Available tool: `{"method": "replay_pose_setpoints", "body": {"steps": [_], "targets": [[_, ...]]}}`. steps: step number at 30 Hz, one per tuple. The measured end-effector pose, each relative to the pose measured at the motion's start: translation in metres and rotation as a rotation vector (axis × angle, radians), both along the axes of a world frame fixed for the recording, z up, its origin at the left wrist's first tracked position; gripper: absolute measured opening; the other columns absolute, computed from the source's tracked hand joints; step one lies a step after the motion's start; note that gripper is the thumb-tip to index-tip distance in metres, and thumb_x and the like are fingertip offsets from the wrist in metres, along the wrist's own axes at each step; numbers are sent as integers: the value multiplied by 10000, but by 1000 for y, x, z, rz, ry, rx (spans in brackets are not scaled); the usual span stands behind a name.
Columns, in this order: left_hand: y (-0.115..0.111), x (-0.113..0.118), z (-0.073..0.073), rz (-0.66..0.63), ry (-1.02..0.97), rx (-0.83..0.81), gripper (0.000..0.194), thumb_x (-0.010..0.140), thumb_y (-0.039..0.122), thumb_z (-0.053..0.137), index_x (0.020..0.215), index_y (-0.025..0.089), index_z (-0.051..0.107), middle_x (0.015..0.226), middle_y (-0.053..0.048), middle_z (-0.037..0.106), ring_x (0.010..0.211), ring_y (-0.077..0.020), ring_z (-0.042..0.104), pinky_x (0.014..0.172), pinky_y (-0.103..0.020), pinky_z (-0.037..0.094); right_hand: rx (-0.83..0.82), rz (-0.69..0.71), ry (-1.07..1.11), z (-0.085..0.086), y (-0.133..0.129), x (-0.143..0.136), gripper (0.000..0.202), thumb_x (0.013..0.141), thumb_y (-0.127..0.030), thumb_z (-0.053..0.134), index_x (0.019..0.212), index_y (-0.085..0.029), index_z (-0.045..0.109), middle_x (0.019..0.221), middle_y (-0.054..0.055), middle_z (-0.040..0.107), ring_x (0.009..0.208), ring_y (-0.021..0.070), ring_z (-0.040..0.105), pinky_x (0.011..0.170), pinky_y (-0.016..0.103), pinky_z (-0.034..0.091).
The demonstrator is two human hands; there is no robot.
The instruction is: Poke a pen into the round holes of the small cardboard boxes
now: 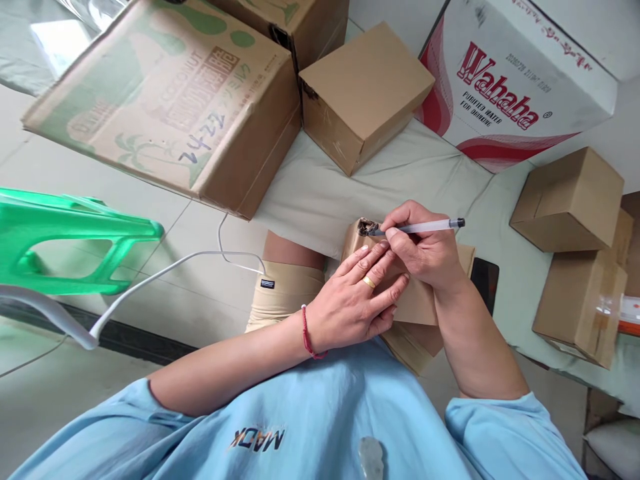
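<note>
A pen (435,227) with a clear barrel and a dark end is pinched in my right hand (423,257). Its tip meets a dark, rough-looking patch (367,227) at the far left corner of a brown cardboard box (417,303) on my lap. I cannot tell whether the patch is torn or drawn on. Flat on top of that box rests my left hand (355,303), fingers stretched out, a ring on one finger and a red cord at the wrist. Both hands cover much of the box's top.
Beyond lies a pale green bed-like surface (295,193) bearing a small carton (367,87), a coconut carton (165,100) and a Wahaha carton (505,80). A phone (484,285) and stacked boxes (567,200) sit rightward. Left are a green stool (115,233) and white cable (165,267).
</note>
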State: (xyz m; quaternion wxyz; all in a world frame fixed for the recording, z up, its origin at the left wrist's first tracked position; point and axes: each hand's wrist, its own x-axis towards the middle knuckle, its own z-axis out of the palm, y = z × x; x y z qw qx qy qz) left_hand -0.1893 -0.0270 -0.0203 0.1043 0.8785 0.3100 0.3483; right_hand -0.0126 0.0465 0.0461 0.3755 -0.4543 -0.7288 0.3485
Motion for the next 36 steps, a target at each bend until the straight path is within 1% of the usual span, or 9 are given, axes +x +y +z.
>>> {"method": "replay_pose_setpoints", "body": {"steps": [4,8,10,15,22,25,30,34,36], "targets": [[-1,0,0,-1,8,-12,521,1000,352,632,1494,189,610,1614,-223,572,1598,-375,464,1312,-556,384,-13,39,7,0,-1,0,104,954,-208,615,879,-226,685,634,-64,562,515,92,435,513,239,382],[-1,-2,0,-20,9,-37,532,997,342,643,1503,179,610,1637,-229,548,1631,-386,408,1332,-562,349,-67,45,63,1,-1,0,100,993,-257,617,955,-217,700,712,-40,651,552,99,507,560,245,449],[-1,-2,0,-25,6,-38,537,996,341,652,1503,169,610,1643,-240,538,1629,-392,410,1338,-559,336,-72,47,73,1,-1,0,107,995,-258,611,948,-218,698,702,-38,646,555,106,523,559,248,446],[-1,-2,0,-16,2,-19,523,1000,345,636,1495,179,614,1603,-231,578,1585,-383,479,1314,-561,381,-36,29,11,1,-2,0,97,960,-225,620,898,-227,695,669,-57,607,528,98,463,534,243,405],[-2,-2,-1,-19,21,-45,536,1008,361,633,1517,198,596,1619,-213,570,1606,-381,449,1321,-573,369,-79,48,47,1,-3,1,111,1000,-260,611,952,-221,704,705,-44,645,570,110,563,579,250,460],[-1,-2,0,-20,21,-43,531,1009,361,624,1515,199,596,1610,-217,577,1604,-381,454,1315,-573,375,-79,45,30,0,-3,1,107,999,-268,622,945,-223,703,699,-44,648,560,109,548,576,250,463],[0,-2,1,-10,-2,-16,502,1008,345,620,1480,173,616,1617,-233,563,1645,-390,383,1308,-552,386,-87,30,59,-1,-2,0,142,1027,-337,639,1022,-220,718,721,-25,686,606,131,615,618,267,515],[0,-1,1,-11,4,-16,499,1010,347,627,1482,185,611,1598,-226,584,1627,-376,421,1314,-548,374,-87,25,29,-1,-2,1,158,1020,-352,646,957,-223,712,695,-30,662,571,124,580,572,262,480],[0,-2,1,-19,7,-20,513,1011,370,638,1487,182,607,1603,-229,580,1627,-380,418,1317,-549,366,-83,19,32,-2,-3,1,151,1022,-355,658,966,-226,714,694,-34,656,572,121,578,569,260,476]]}}
